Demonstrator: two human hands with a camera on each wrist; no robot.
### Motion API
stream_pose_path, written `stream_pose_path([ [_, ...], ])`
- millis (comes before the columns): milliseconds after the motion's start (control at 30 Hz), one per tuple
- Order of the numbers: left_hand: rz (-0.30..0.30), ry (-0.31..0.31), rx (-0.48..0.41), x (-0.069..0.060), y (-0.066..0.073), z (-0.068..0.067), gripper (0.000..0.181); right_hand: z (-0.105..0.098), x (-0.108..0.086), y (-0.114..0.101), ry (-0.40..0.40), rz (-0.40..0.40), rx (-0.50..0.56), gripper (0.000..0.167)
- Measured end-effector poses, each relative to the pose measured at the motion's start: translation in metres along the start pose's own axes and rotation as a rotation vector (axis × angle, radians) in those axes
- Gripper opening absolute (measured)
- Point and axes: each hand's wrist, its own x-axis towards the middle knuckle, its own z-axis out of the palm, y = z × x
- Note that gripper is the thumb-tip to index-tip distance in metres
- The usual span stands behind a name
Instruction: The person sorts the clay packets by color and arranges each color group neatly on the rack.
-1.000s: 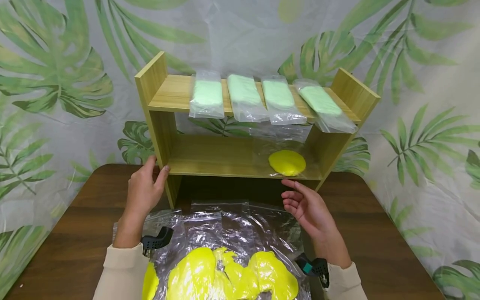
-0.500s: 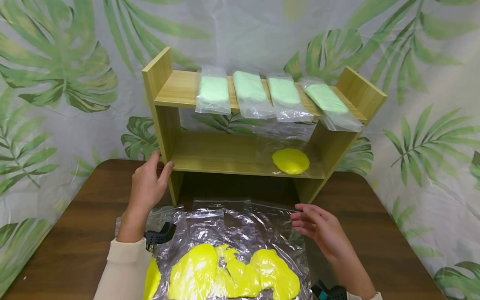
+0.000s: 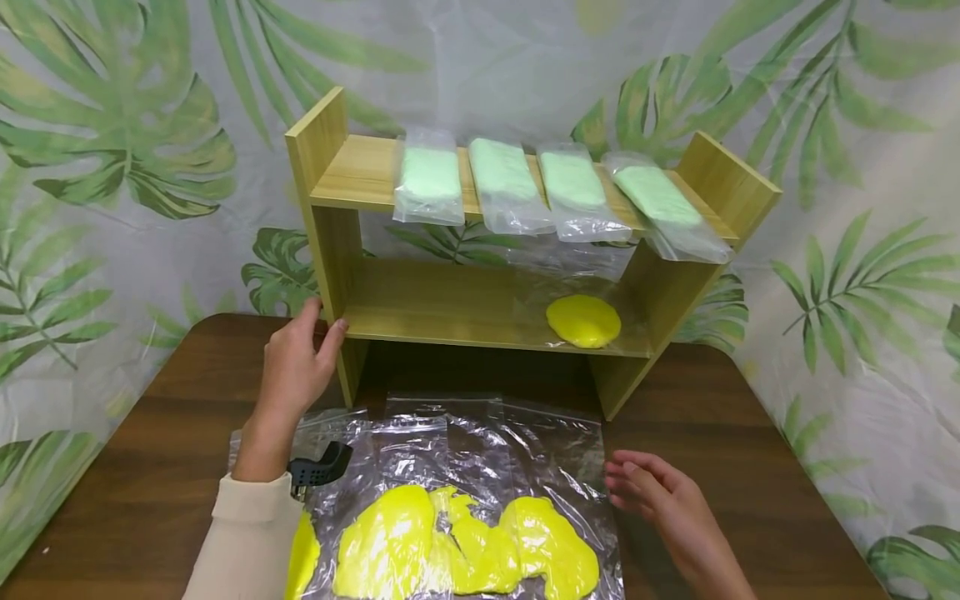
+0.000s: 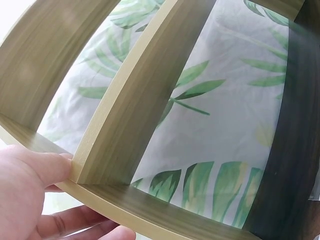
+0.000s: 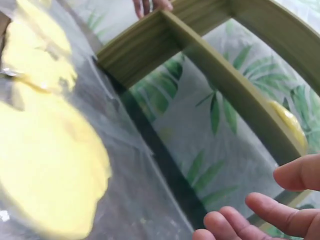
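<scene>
My left hand (image 3: 294, 362) holds the left side panel of a two-tier wooden shelf (image 3: 427, 300), the thumb at the front edge by the middle board and the fingers along the outer face. The left wrist view shows this grip on the panel close up. My right hand (image 3: 671, 504) hovers at the right of the table, fingers loosely bent and holding nothing. Beside it lie clear zip bags of flattened yellow, slime-like stuff (image 3: 551, 546). One more clear bag with a yellow blob (image 3: 583, 321) lies on the middle board, toward the right.
Several clear bags of pale green blocks (image 3: 430, 173) lie across the top board, their ends hanging over its front edge. Dark brown table (image 3: 750, 467) surface shows on both sides of the bags. A leaf-patterned cloth (image 3: 510, 67) hangs behind.
My right hand has dropped from just below the middle board's right end to the table's right side, beside the zip bags. The left hand keeps its place on the side panel.
</scene>
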Motion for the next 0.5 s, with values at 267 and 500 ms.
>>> stream_pose_path([
  [267, 0.002, -0.002, -0.009, 0.001, 0.001, -0.001, 0.029, -0.002, -0.010, 0.014, 0.065, 0.073, 0.000, 0.050],
  [500, 0.005, 0.003, -0.013, 0.000, 0.001, -0.001, 0.030, -0.002, -0.014, 0.022, 0.089, 0.141, 0.030, 0.053],
])
